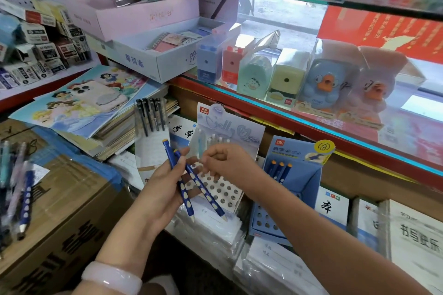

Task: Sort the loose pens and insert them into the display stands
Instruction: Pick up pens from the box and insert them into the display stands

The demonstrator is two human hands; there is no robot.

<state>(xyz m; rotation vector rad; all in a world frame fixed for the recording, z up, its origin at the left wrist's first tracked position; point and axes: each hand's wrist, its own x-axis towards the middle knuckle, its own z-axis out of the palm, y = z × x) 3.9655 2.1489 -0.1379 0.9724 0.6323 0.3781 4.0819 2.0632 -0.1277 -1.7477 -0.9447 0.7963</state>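
Observation:
My left hand [163,187] grips two dark blue pens [203,189] with white oval dimples, tips pointing down to the right. My right hand [223,160] hovers just right of them with fingers curled, over the white "Jelly" display stand [225,190], whose hole grid shows and which carries a few pale pens at its back. A blue display stand [309,175] to the right holds three matching blue pens [280,170]. Several loose pens [16,187] lie on a cardboard box at the far left. A clear stand [148,151] behind holds several black pens [152,115].
A cardboard box [62,218] sits at the lower left. Stacked notebooks [100,112] with a phone on top lie behind it. Wrapped exercise books [263,258] lie under the stands. A glass shelf [311,127] above holds pencil sharpeners.

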